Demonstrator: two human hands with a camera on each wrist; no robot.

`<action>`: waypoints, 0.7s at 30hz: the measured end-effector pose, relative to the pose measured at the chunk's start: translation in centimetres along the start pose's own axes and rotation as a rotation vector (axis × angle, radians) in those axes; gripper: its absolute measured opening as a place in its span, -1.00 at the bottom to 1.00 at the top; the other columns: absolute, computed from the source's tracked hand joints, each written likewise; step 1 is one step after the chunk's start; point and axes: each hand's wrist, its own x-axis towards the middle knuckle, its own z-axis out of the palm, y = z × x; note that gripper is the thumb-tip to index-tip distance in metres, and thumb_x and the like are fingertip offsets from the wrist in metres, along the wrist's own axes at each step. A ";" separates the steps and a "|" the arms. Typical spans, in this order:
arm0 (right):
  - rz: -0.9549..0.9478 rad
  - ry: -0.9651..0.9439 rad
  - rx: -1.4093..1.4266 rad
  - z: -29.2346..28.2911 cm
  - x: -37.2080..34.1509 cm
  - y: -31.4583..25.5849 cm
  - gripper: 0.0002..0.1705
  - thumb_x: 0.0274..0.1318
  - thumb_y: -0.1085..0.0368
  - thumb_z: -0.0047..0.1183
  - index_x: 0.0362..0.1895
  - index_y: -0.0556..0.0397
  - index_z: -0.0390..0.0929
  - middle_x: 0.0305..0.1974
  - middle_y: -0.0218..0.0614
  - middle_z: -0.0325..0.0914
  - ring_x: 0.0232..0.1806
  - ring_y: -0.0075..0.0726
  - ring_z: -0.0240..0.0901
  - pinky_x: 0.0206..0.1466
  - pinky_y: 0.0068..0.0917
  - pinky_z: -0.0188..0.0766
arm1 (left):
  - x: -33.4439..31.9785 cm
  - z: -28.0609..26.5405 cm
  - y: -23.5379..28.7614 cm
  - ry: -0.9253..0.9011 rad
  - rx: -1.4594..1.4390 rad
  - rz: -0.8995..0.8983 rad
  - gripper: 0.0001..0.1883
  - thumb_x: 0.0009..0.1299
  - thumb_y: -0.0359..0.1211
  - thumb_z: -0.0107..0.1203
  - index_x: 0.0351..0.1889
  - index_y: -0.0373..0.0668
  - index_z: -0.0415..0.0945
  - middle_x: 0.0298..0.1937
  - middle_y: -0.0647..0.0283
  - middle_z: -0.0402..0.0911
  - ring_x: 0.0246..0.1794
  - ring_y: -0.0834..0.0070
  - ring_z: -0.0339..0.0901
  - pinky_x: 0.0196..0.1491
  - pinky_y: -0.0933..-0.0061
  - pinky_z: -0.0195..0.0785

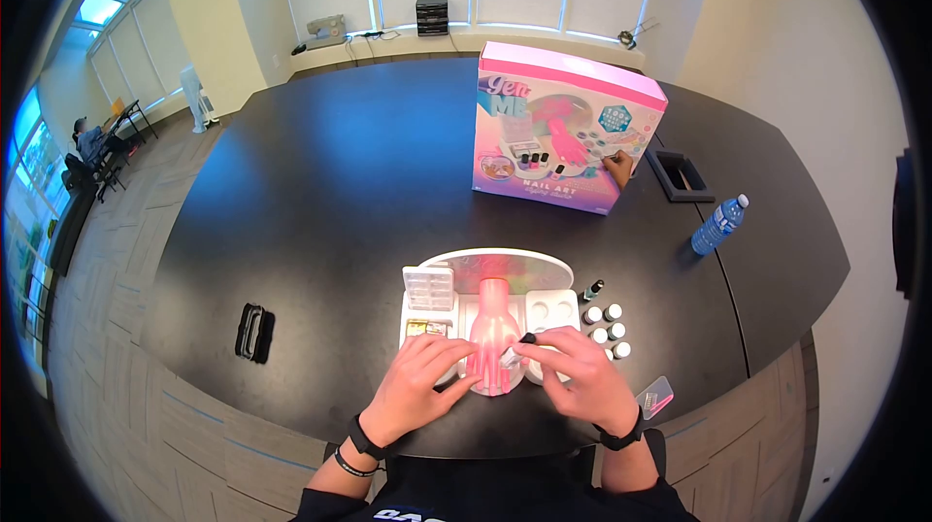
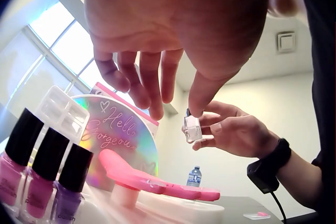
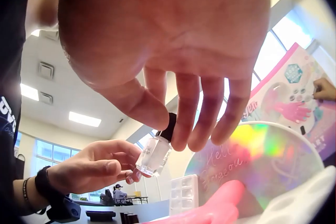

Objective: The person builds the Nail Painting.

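Note:
My right hand (image 1: 585,376) pinches a small nail polish bottle (image 3: 154,157) by its black cap, between thumb and forefinger. The bottle looks clear to whitish and hangs tilted above a pink model hand (image 1: 494,328). To the left of that model, my left hand (image 1: 416,388) hovers with loosely bent fingers and holds nothing. The pink hand stands on a white base in front of a shiny round panel (image 2: 123,134) lettered "Hello Gorgeous". Pink and purple polish bottles (image 2: 46,179) with black caps stand at the base's left side.
Several white-capped bottles (image 1: 613,332) and a dark-capped bottle (image 1: 593,291) stand right of the base. A pink nail art box (image 1: 563,134) is behind, with a water bottle (image 1: 719,226) to its right. A black case (image 1: 254,333) lies at left.

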 end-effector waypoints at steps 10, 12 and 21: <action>-0.072 -0.123 0.050 1.9 0.4 -1.1 -0.35 0.12 0.54 0.23 0.33 -0.15 0.74 0.13 -0.17 0.71 0.10 0.02 0.69 0.21 -0.08 0.61 | -0.2 0.3 0.2 -0.008 -0.090 -0.005 -0.53 0.36 -0.31 0.54 0.22 -0.17 0.71 0.08 0.21 0.79 0.05 0.18 0.69 0.16 0.18 0.54; -0.071 -0.136 0.054 2.1 0.5 -1.3 -0.35 0.14 0.54 0.23 0.34 -0.17 0.73 0.15 -0.18 0.70 0.10 0.01 0.69 0.24 -0.07 0.61 | -0.3 0.3 0.2 -0.014 -0.123 -0.011 -0.52 0.35 -0.31 0.54 0.22 -0.17 0.71 0.04 0.21 0.79 0.03 0.19 0.69 0.13 0.18 0.55; -0.139 -0.140 0.046 2.2 0.7 -1.2 -0.46 0.19 0.46 0.30 0.27 -0.17 0.77 0.18 -0.22 0.70 0.11 -0.01 0.69 0.31 -0.05 0.61 | -0.6 0.0 -0.2 -0.034 -0.090 -0.017 -0.61 0.33 -0.43 0.49 0.12 -0.17 0.74 -0.06 0.23 0.78 0.01 0.18 0.69 0.15 0.17 0.57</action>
